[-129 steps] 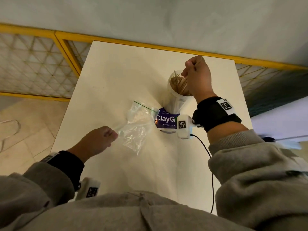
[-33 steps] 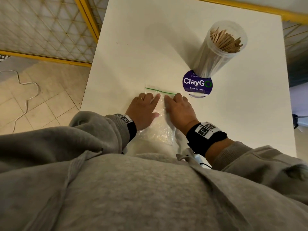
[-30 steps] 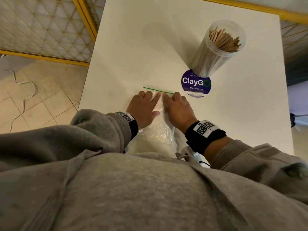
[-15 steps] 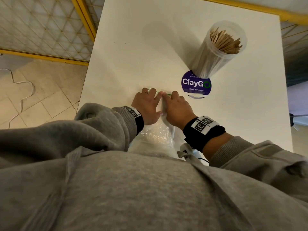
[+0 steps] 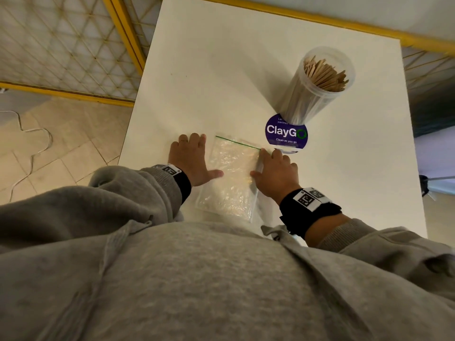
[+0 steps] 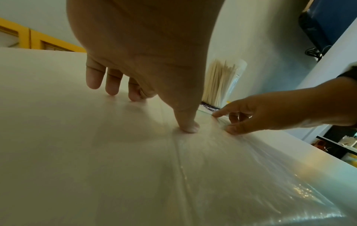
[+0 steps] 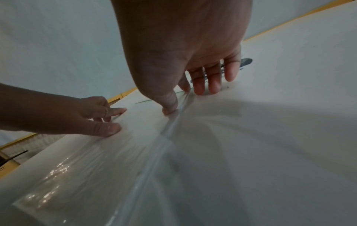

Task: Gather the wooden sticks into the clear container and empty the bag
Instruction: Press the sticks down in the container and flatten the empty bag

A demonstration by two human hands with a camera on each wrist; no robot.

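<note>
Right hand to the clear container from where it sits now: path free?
Probably yes. The right hand lies flat at the bag's right edge, holding nothing, and the clear container stands just beyond it with only the round sticker between.

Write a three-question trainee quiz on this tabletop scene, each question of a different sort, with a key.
1. True or false: the plastic bag lies flat on the white table.
2. Where are the wooden sticks? A) inside the bag B) standing in the clear container C) scattered on the table
3. Fill in: the left hand and right hand rest at the bag's two ___.

Key: 1 true; 2 B; 3 sides.
</note>
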